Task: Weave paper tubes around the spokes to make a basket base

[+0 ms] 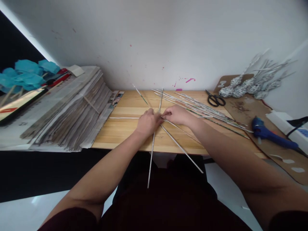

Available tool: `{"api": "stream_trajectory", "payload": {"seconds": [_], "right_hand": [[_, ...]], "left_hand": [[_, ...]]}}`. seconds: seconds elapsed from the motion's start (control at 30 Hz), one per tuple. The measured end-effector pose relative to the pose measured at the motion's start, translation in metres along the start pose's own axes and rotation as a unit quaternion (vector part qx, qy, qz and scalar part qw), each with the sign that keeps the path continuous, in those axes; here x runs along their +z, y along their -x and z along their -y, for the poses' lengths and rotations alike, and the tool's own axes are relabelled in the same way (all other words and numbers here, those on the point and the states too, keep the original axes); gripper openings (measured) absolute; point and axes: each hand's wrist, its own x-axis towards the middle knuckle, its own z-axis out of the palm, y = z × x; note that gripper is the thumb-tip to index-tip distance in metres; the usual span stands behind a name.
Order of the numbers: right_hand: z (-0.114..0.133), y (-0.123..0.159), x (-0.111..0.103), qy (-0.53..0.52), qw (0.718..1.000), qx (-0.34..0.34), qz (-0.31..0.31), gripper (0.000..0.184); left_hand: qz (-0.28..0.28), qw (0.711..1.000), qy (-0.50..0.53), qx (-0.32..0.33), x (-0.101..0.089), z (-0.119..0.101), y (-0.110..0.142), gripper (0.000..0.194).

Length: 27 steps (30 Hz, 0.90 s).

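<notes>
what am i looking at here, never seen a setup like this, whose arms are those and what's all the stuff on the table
There is no machine here: these are a person's own bare arms. The single picture comes from a camera worn on that person's head, looking forward and down.

The left hand and right hand meet over the wooden table, holding several thin pale rods where they cross. The fingers hide exactly how each rod is gripped.

Beyond the right hand lie loose rods and black-handled scissors. Farther right is a blue glue gun. On the left stands a thick stack of paper.
</notes>
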Motion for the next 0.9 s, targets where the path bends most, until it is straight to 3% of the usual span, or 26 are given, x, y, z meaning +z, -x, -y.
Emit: {"api": "stream_trajectory", "payload": {"seconds": [0.27,0.4,0.53,0.63,0.77,0.9], "right_hand": [[-0.014,0.003,0.000,0.100,0.994,0.029,-0.034,0.023],[-0.011,0.003,0.001,0.175,0.984,0.014,-0.034,0.023],[-0.006,0.000,0.000,0.213,0.974,-0.017,-0.081,0.027],[-0.007,-0.003,0.002,0.175,0.979,-0.033,-0.099,0.026],[-0.012,0.003,0.007,0.044,0.994,-0.072,-0.069,0.022],[-0.013,0.007,0.009,0.045,0.994,-0.097,-0.037,0.013]], "left_hand": [[-0.036,0.992,0.043,0.110,0.014,0.013,-0.012,0.021],[-0.031,0.989,0.078,0.125,0.020,0.018,-0.014,0.021],[-0.049,0.987,0.092,0.119,0.023,0.019,-0.012,0.024],[-0.056,0.986,0.108,0.111,0.023,0.019,-0.013,0.024],[-0.053,0.984,0.126,0.114,0.022,0.020,-0.014,0.023],[-0.068,0.983,0.142,0.095,0.023,0.020,-0.013,0.038]]}}
